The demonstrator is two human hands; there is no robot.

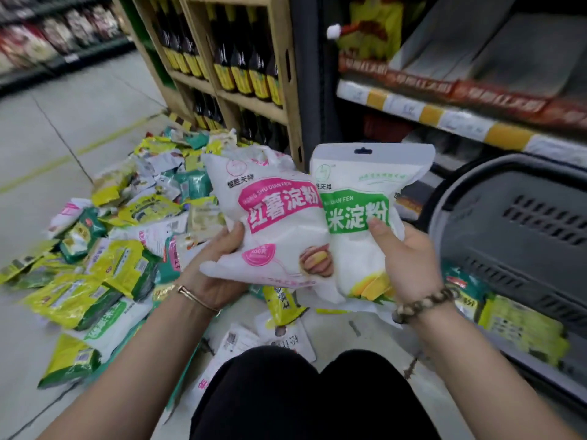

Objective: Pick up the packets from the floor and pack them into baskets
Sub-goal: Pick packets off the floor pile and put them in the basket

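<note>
Both packets up off the floor, left hand (219,265) clamped on the pink-label starch packet (270,223), right hand (409,265) on the green-label starch packet (359,223), next probably swinging right into the grey basket (514,236).

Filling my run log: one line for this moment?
left hand: holds pink-label packet | right hand: holds green-label packet | basket: right

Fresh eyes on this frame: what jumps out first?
Two white packets held up mid-frame: the left hand grips the pink-label packet, the right hand the green-label packet. Behind and to the left, a heap of yellow and green packets sprawls over the floor. A grey basket waits at the right.
</note>
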